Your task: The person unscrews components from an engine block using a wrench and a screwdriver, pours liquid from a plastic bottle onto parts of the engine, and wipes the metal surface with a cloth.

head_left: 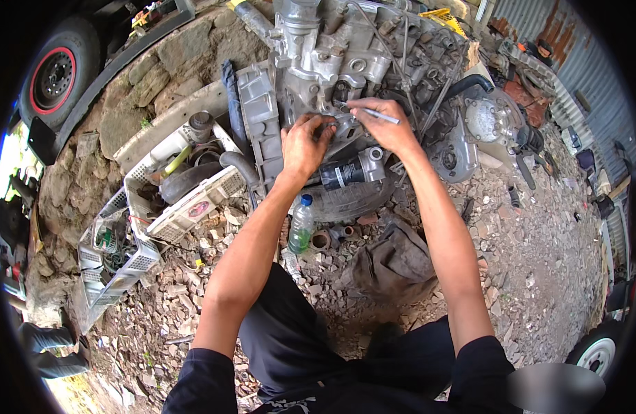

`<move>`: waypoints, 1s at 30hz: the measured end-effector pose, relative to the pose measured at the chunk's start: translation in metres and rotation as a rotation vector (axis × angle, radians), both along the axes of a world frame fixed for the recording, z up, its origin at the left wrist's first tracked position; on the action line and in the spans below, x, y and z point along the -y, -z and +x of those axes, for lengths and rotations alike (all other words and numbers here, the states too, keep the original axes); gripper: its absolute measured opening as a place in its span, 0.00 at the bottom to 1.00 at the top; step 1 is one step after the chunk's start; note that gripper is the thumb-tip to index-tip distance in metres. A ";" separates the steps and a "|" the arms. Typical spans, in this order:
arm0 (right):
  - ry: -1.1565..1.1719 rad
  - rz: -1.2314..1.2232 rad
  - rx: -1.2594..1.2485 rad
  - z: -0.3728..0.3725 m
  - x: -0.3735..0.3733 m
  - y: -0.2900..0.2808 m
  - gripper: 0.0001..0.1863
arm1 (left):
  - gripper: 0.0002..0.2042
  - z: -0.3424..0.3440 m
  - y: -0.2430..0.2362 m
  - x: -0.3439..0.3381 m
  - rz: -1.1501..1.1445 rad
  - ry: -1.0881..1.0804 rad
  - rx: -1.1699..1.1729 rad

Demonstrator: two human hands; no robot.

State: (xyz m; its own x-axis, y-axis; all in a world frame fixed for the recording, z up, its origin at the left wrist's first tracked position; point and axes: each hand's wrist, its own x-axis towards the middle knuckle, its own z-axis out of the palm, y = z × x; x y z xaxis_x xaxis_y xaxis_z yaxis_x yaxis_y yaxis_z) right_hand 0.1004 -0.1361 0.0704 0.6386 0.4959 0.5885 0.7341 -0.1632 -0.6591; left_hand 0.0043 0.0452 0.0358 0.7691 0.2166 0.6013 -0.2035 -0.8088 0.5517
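The engine (311, 77) sits before the person (283, 324), apparently propped on a tyre (349, 207), the right hand (392, 125) pinching a slim grey rod (387, 118) pen-fashion, presumably for fine control, the left hand (304, 145) curled at the engine's near side, perhaps for steadiness, its grip impossible to tell

- The bottle (302, 228) stood on rubble (539, 276), before the engine (311, 58).
- The crates (221, 188) sat left of the bottle.
- The wheel (53, 79) was far left, beyond the stone wall (152, 79).

The engine (352, 62) blocks ahead (a bottle (302, 225) stands nearer); gravel (539, 269) rightward leaves passage.
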 end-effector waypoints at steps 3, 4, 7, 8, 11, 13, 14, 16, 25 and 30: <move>0.093 0.091 0.028 -0.012 -0.013 0.006 0.11 | 0.10 -0.001 0.001 -0.003 -0.038 0.016 -0.007; 0.117 0.125 0.067 -0.017 -0.018 0.009 0.11 | 0.10 0.000 0.001 -0.004 -0.047 0.021 -0.014; 0.094 0.061 0.075 -0.018 -0.013 -0.011 0.12 | 0.10 0.000 0.001 -0.004 -0.052 0.019 -0.025; 0.076 0.073 0.017 -0.020 -0.011 -0.019 0.12 | 0.10 0.000 0.001 -0.004 -0.051 0.016 -0.028; 0.083 -0.026 -0.108 -0.022 -0.015 -0.002 0.13 | 0.10 0.001 0.002 -0.004 -0.048 0.011 -0.026; 0.083 -0.091 -0.119 -0.015 -0.013 -0.003 0.14 | 0.11 0.003 0.001 -0.006 -0.055 0.021 -0.032; 0.058 0.033 -0.179 -0.017 -0.013 -0.009 0.14 | 0.11 0.003 0.000 -0.006 -0.058 0.026 -0.034; 0.143 0.025 0.025 -0.018 -0.020 0.005 0.14 | 0.11 0.002 -0.002 -0.006 -0.058 0.018 -0.065; 0.135 -0.261 -0.136 -0.035 -0.028 0.001 0.13 | 0.13 -0.004 -0.007 -0.009 -0.038 0.014 -0.050; 0.151 -0.099 0.024 -0.026 -0.022 0.000 0.14 | 0.13 -0.001 -0.009 -0.006 -0.047 0.036 -0.056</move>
State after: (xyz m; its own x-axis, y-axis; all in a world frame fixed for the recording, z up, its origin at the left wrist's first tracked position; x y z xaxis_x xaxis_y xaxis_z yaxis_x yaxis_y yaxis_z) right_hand 0.0743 -0.1143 0.0706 0.6968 0.4516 0.5573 0.7115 -0.3364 -0.6169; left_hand 0.0034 0.0516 0.0447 0.8089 0.2147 0.5474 -0.2003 -0.7747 0.5998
